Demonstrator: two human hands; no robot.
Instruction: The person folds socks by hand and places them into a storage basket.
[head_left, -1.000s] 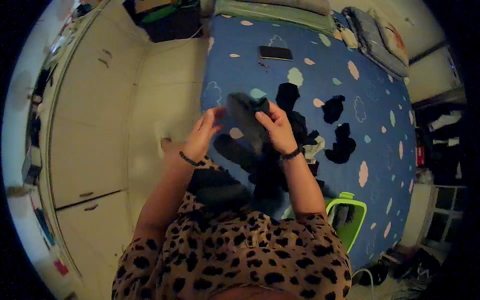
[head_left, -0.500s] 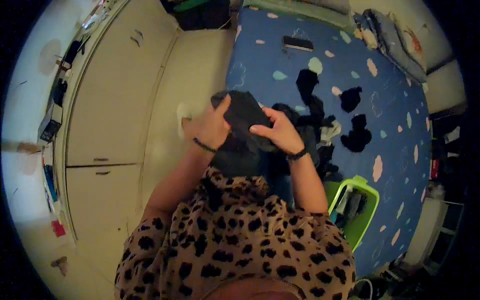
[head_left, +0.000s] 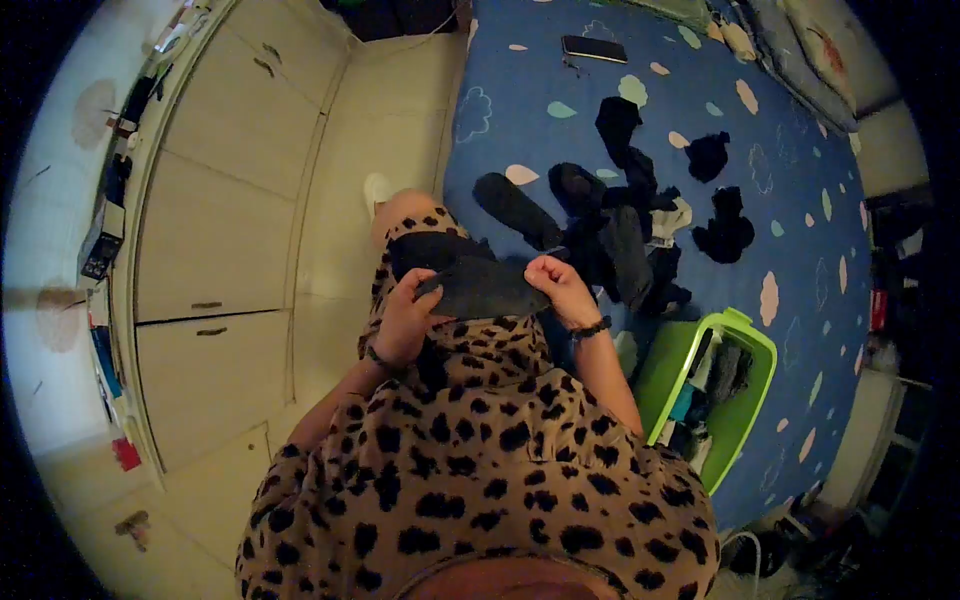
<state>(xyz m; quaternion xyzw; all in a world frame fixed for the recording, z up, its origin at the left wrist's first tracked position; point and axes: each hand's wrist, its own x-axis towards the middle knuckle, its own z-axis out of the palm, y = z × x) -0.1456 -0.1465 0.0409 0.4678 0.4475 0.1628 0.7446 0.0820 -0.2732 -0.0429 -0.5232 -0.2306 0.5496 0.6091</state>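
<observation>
A dark grey sock (head_left: 478, 287) is stretched sideways over my lap. My left hand (head_left: 405, 325) pinches one end, and the fingers of my right hand (head_left: 562, 290) are closed on the other end. Against my thigh, just beyond it, lies another dark cloth piece (head_left: 432, 250), partly covered. On the bed to the right is a loose pile of dark socks (head_left: 625, 255), with one grey sock (head_left: 515, 208) lying flat on its near left side. A white and grey sock (head_left: 670, 222) shows among the pile.
A green plastic basket (head_left: 762, 370) holding several folded socks stands on the blue patterned bed (head_left: 800, 300) at my right. Two dark bundles (head_left: 708, 155) lie beyond the pile. Farther off is a phone (head_left: 594, 48). Pale cabinets (head_left: 225, 230) line the left side.
My hands have come down to my lap and moved apart, pulling the sock out flat between them. The view has shifted, showing more of my leg and the pile.
</observation>
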